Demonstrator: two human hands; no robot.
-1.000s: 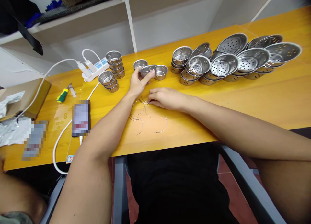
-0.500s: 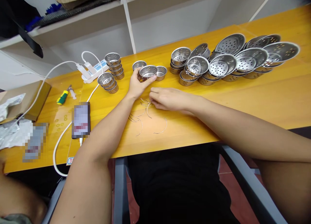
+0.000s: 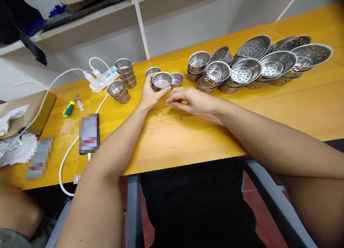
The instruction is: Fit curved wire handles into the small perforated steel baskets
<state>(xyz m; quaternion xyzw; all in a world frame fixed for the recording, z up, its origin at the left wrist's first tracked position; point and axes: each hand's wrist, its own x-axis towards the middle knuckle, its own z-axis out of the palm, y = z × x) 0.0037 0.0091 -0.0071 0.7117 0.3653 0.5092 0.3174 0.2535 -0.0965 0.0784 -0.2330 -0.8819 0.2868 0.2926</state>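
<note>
"What's in your left hand [image 3: 153, 93]?"

"You grip a cup [image 3: 162, 81] between thumb and fingers, mid-bench, just in front of two more; some fingers are hidden behind it."

"And your right hand [image 3: 191, 100]?"

"Your fingertips are drawn together over thin wires [image 3: 172, 124]; I can't tell whether they pinch one."

"What else is unclear around you?"

"At left, a phone [image 3: 89, 134] has a pixelated screen. Your bench [image 3: 220, 140] is yellow, cut off at right; a pale shelf [image 3: 88, 34] stands behind, red floor [image 3: 251, 192] below."

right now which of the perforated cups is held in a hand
The small cup in the left hand, in front of two similar cups; no other cup is held.
</note>
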